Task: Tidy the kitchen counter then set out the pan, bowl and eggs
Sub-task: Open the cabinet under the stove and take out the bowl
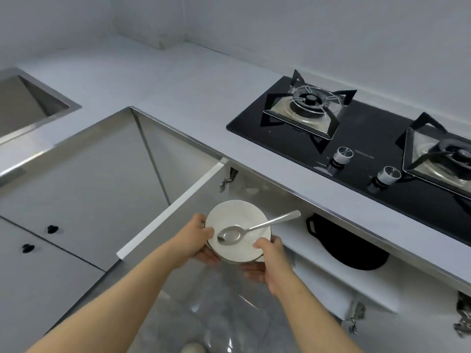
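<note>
Bowl [230, 217] gripped, spoon [257, 226] overhanging rim — cabinet [305, 247] open

Cabinet door [102, 174] stands open left; pan [349, 245] occupies shelf [293, 234] right.

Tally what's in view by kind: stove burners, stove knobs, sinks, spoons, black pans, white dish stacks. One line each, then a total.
Burners: 2
Knobs: 2
Sink: 1
Spoon: 1
Black pan: 1
White dish stack: 1
Total: 8
</note>
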